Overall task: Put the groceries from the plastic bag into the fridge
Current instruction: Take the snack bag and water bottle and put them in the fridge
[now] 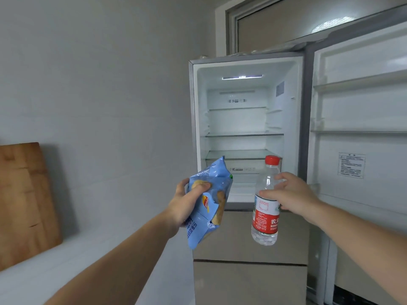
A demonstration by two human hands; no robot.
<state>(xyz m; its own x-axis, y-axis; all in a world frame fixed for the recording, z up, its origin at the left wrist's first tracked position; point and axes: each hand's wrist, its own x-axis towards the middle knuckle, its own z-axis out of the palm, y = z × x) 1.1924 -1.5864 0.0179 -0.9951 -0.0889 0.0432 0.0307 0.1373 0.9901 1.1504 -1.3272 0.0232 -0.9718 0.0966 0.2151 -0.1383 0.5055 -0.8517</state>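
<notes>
My left hand point(184, 204) grips a light blue crisp bag point(211, 208) by its left side, thumb across the front. In my right hand point(290, 195) is a clear water bottle point(265, 216) with a red cap and red label, held upright around its upper body. Both are raised in front of the fridge point(242, 133), just below its lit upper compartment. That compartment stands open, with glass shelves and nothing visible on them. The plastic bag is out of view.
The fridge door point(361, 128) is swung open on the right, its door racks bare. Two closed beige drawers point(251, 278) sit below the compartment. A wooden cutting board point(24, 201) leans against the wall on a white counter point(66, 267) at left.
</notes>
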